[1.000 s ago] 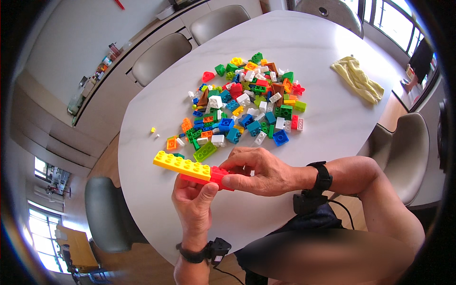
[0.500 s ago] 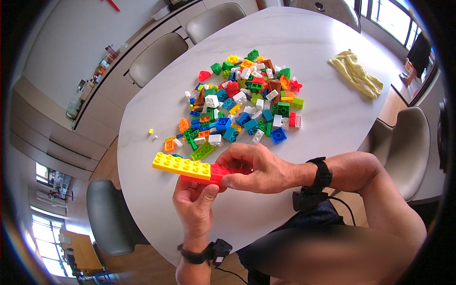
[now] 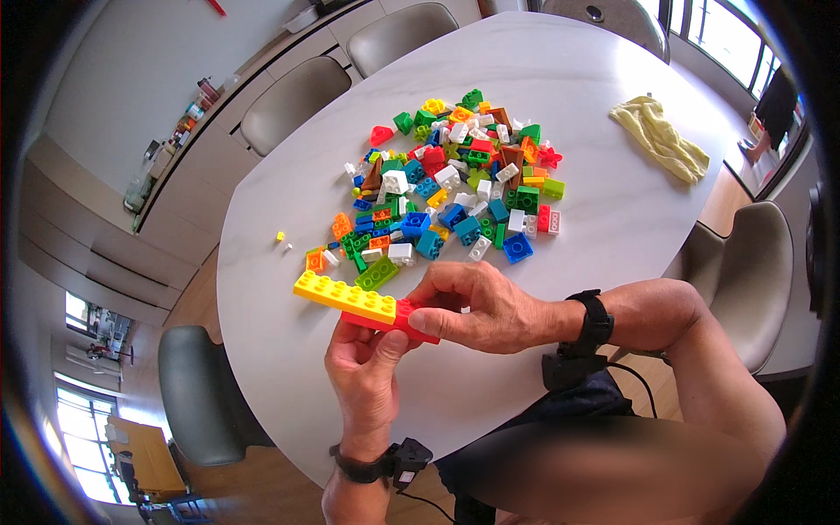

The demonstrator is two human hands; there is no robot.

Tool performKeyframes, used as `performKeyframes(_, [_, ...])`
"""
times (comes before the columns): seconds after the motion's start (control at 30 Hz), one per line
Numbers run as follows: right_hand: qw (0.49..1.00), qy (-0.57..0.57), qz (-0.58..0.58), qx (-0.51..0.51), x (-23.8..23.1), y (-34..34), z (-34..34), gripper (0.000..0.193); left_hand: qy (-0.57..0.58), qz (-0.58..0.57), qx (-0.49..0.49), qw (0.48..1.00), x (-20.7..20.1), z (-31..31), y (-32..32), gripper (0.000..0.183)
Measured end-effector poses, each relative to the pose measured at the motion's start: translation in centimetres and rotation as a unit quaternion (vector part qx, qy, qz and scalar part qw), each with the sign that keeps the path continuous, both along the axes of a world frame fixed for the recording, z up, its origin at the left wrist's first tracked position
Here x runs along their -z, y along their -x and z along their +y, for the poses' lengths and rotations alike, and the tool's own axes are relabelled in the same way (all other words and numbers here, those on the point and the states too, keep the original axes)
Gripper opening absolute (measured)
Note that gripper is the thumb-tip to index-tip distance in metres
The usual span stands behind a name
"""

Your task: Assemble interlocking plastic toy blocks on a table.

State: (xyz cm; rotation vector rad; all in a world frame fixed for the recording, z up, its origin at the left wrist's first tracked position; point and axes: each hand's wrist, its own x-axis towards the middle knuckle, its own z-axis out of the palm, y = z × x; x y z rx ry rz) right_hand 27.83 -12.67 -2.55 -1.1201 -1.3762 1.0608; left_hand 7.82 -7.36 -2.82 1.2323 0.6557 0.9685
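Observation:
In front of me, over the near part of the table, I hold a long yellow studded toy brick (image 3: 344,297) joined on top of red brick (image 3: 401,320). The yellow one juts out to the left beyond the red. My left hand (image 3: 362,372) supports the red part from below, thumb up against its near side. At the right end, my right hand (image 3: 486,311) grips the red part, its thumb along the near side and its fingers behind. Those fingers partly hide the red end, so I cannot tell how many red bricks there are.
A pile of mixed coloured bricks (image 3: 451,188) spreads over the white table (image 3: 289,376) beyond my hands. A lime-green brick (image 3: 376,274) lies nearest. A yellow cloth (image 3: 661,138) rests at the far right. Chairs (image 3: 206,398) surround the table.
The joined bricks have tipped, their right end now lower, and shifted slightly right. My right thumb has moved a little higher along the red part. Both hands keep hold.

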Motion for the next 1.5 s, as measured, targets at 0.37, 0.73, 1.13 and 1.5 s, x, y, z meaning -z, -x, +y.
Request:
performKeyframes(0.37, [0.998,0.038,0.044,-0.001,0.9,0.6,0.0,0.041,0.04,0.002,-0.01,0.999,0.1,-0.2,-0.1,0.046])
performKeyframes(0.73, [0.986,0.158,-0.003,-0.052,1.2,-1.2,2.2,0.05,0.138,0.024,0.016,0.99,0.8,1.0,0.2,0.045])
performKeyframes(1.13, [0.993,0.101,-0.038,-0.042,1.2,-1.0,1.7,0.048,0.151,0.083,0.053,0.984,0.4,0.3,0.0,0.043])
performKeyframes(1.5, [0.997,0.02,-0.076,0.009,1.4,0.2,1.2,0.043,0.118,0.033,0.026,0.992,1.3,0.5,-0.2,0.038])
